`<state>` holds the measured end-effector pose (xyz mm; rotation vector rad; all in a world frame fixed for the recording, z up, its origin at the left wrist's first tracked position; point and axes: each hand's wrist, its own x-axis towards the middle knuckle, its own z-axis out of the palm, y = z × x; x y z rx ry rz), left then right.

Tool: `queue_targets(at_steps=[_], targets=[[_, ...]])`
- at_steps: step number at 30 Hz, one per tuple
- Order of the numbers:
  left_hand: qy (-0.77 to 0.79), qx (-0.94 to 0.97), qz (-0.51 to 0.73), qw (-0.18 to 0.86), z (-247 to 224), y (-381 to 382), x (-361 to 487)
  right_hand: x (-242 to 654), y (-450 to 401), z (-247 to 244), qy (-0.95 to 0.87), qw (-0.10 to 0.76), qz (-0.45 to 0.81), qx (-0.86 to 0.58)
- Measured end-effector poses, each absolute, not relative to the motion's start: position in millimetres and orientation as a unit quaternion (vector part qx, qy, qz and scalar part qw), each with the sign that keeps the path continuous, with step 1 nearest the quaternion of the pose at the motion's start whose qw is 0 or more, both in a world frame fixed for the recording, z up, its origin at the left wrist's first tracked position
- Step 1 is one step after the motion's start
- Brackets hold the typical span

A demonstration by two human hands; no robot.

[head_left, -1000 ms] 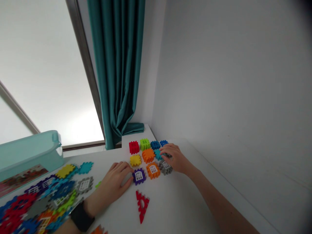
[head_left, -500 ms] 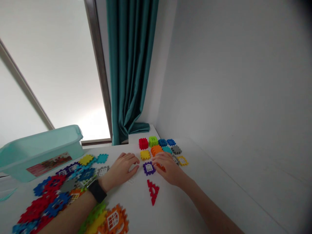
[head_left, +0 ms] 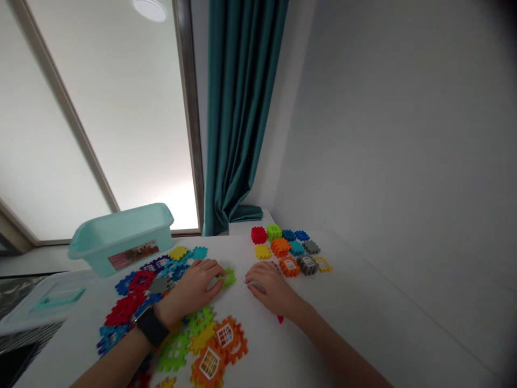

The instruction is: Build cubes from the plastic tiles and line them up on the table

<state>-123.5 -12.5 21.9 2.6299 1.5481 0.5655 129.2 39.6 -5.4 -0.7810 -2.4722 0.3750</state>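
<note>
Left hand (head_left: 189, 291) low on the white table (head_left: 343, 302), fingers (head_left: 210, 268) close together and touching a green interlocking tile (head_left: 229, 278); grip unconfirmed. Right hand (head_left: 271, 289) just beside, fingers narrowly curled over a small grey piece (head_left: 257, 286), hold indeterminate. Pale turquoise plastic bin (head_left: 121, 235) behind the loose tiles (head_left: 133, 296), contents not visible.

Teal curtain (head_left: 238, 108) hangs beside the tall window (head_left: 121, 108); pale aqua plastic bin (head_left: 121, 240) (printed label (head_left: 133, 255) on its side) sits on the white surface (head_left: 355, 302), white wall (head_left: 383, 134) at right.
</note>
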Motion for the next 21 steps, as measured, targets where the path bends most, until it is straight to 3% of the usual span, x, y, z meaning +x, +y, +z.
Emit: queue_targets(at_steps=[21], targets=[[0.538,0.819,0.193,0.052,10.8,-79.4,-169.9,45.8,-14.0,2.9,-0.927,0.238,0.182,-0.225]])
